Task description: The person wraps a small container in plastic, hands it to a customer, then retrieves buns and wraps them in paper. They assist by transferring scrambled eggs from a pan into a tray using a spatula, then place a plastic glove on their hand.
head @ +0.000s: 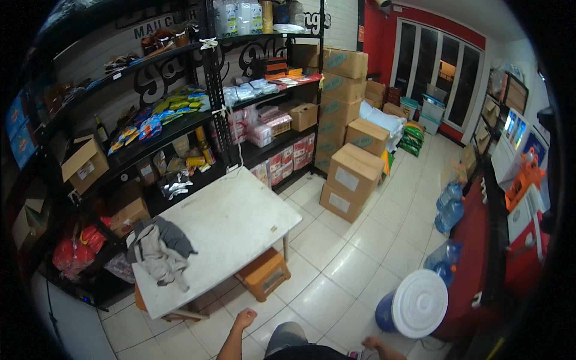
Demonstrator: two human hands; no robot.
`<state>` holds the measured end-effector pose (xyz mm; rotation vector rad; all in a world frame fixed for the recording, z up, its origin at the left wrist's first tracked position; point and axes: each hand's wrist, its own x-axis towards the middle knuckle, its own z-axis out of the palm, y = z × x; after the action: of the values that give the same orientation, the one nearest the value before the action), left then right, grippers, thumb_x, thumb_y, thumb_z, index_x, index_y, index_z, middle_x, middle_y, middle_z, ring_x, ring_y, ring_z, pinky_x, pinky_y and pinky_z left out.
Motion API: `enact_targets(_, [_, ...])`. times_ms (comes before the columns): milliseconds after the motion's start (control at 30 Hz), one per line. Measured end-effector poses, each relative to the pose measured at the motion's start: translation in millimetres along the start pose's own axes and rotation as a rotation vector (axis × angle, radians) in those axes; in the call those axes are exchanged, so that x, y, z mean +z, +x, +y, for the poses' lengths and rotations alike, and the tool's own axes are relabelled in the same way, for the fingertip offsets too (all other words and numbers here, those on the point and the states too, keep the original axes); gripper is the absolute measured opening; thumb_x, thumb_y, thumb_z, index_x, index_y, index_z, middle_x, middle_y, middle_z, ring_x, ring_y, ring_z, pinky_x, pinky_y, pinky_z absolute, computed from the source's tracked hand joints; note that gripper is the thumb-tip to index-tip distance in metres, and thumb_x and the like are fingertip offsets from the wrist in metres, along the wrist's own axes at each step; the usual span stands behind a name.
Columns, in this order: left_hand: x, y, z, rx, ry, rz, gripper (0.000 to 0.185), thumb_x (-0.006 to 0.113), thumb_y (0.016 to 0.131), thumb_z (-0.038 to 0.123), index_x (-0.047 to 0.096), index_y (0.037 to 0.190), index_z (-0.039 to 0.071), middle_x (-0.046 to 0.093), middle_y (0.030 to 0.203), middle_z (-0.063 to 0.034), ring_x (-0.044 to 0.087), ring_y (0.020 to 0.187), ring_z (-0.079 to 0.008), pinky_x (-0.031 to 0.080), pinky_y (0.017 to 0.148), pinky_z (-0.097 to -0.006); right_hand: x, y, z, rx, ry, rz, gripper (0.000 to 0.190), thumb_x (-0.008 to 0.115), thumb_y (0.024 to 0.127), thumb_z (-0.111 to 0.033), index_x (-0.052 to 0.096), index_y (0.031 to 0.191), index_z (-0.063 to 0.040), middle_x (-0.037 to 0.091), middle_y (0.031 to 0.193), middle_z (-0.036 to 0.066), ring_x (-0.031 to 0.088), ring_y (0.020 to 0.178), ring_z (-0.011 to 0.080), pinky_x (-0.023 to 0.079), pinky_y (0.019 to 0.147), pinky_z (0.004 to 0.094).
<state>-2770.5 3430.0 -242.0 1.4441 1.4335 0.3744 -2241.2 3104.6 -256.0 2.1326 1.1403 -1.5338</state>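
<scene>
My left hand [245,317] hangs over the tiled floor with its fingers curled in and nothing visible in them. Nearest to it are an orange plastic stool [265,275] and the white table [234,216]. Down at the bottom edge, my right hand [372,344] is blurred and partly cut off. Beside it a small pink-and-white item [355,354] shows; whether the hand touches it I cannot tell. To the right of that hand stands a blue drum with a white lid [420,303]. Grey clothing [162,252] lies heaped on the table's near left end.
Black metal shelving [157,141] with packets and cartons lines the left wall. Cardboard boxes [351,180] are stacked on the floor ahead. Blue water jugs [450,209] stand along a red counter [465,270] on the right. Tiled floor [333,252] runs between towards glass doors [436,67].
</scene>
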Motion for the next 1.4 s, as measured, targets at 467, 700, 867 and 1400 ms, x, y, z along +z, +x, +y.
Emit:
enact_targets(467, [51.4,311.4,294.3,-0.266,-2.047,0.321,0.057,0.058,0.092,0.047,0.047,0.135,0.012,0.048,0.137,-0.0113,0.042,0.129,-0.0320,0.037,0.106,-0.0493,-797.4,118.9,-460.2,-0.995,0.585,0.359,0.030,0.060,0.098,-0.025,0.060,0.122,-0.006,0.066,0.106,0.003,0.064,0.096,0.0142,0.052,0.082,0.0295])
enact_targets(700, [43.0,350.7,380.3,-0.146,-1.949,0.729,0.050,0.060,0.089,0.047,0.058,0.119,0.007,0.060,0.120,-0.0158,0.058,0.110,-0.0292,0.045,0.085,-0.0650,-1124.7,65.4,-643.2,-1.472,0.309,0.764,0.024,0.062,0.094,-0.009,0.061,0.116,-0.002,0.064,0.107,0.003,0.061,0.098,0.0118,0.051,0.087,0.0293])
enact_targets(867, [56.8,418.9,410.9,-0.247,-1.740,1.249,0.050,0.056,0.092,0.045,0.054,0.123,0.006,0.056,0.123,-0.0163,0.055,0.112,-0.0297,0.044,0.089,-0.0610,-1335.3,18.4,-800.4,-1.810,0.288,1.342,0.027,0.064,0.092,-0.013,0.061,0.117,-0.002,0.067,0.108,0.009,0.063,0.098,0.0164,0.049,0.087,0.0303])
enact_targets(1400, [181.8,460.3,508.8,-0.278,-1.531,2.051,0.055,0.045,0.098,0.038,0.038,0.142,0.005,0.041,0.142,-0.0177,0.041,0.129,-0.0318,0.039,0.107,-0.0477,-1577.7,-84.1,-1004.9,-2.021,0.771,1.690,0.032,0.063,0.093,-0.040,0.076,0.096,-0.011,0.073,0.088,0.009,0.067,0.088,0.0219,0.050,0.082,0.0363])
